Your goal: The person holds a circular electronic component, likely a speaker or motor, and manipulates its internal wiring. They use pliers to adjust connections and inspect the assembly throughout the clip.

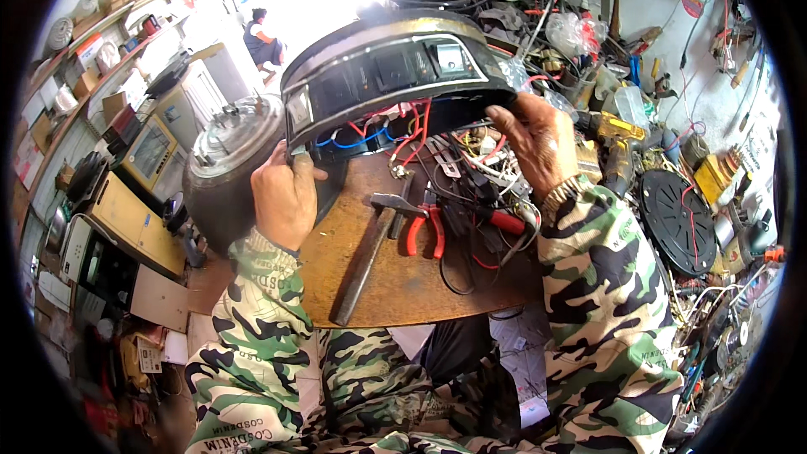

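Black, curved, silver-edged housing (378, 76), gripped by the left hand (286, 197) and the right hand (538, 139), is at upper centre over a brown wooden tabletop (395, 294); cluttered wall shelves (126, 65) line the frame's left. Its panelled side faces the viewer, long axis left to right, right end slightly higher.

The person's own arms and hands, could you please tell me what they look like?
The left hand and right hand are bare. Both long sleeves are camouflage in green, black, brown and cream, with small lettering and gathered pale cuffs.
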`<state>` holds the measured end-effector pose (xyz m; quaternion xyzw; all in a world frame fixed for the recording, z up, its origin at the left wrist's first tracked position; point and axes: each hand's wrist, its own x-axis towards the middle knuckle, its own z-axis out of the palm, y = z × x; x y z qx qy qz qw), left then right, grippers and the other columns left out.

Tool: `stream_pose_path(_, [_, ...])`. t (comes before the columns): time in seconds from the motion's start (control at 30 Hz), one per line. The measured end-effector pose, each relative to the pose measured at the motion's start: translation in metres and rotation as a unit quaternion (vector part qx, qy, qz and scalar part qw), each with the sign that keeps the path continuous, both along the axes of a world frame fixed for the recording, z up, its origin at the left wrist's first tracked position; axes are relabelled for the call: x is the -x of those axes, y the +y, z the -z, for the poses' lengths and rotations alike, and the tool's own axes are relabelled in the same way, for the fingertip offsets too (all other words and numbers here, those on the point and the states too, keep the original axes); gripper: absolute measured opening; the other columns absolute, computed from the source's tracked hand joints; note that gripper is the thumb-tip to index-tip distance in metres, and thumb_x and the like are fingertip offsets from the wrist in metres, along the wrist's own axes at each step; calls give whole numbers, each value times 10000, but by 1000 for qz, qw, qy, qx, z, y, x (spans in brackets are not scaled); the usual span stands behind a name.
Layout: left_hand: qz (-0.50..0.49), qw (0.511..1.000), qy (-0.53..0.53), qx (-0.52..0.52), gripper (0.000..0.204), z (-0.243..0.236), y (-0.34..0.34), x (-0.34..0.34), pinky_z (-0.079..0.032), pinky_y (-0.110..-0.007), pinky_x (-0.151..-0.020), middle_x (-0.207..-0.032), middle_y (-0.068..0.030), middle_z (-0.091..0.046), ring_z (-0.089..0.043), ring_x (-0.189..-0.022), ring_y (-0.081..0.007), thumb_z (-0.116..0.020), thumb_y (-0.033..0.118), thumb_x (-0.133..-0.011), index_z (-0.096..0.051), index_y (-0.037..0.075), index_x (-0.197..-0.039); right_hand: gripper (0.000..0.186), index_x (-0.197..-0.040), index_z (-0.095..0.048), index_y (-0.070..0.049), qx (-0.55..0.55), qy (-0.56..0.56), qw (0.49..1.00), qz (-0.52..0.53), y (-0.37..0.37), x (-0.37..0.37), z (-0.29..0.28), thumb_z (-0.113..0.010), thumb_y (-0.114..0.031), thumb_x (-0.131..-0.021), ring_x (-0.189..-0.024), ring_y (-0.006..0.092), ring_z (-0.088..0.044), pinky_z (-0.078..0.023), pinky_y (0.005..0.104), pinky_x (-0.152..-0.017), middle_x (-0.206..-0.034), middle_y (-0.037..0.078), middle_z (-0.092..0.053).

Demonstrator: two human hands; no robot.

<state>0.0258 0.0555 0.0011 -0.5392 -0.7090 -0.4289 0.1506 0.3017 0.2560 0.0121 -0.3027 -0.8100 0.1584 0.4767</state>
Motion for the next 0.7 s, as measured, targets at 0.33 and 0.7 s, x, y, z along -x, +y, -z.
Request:
stream_pose_path(0.33, [44,987,-155,-22,428,-46,-40,-6,-504,-406,-524,-574,-162,-673,-750,-586,-264,-529,163,-1092,-698,-87,-789,244,-1101,-737,9,-12,139,984,-112,-21,8,-16,-810,-162,-942,-730,253,-674,-538,372,-711,-848,162,-700])
stream_pose_path(0.7, [35,993,-92,-64,285,19,-57,-34,-577,-446,-664,-777,-192,-753,-769,-741,-363,-575,238,-1090,-691,-19,-1048,272,-1337,-691,34,115,259,939,-195,10,4,9,-588,-3,-1089,-1139,122,-603,-477,302,-1042,-1209,35,-732])
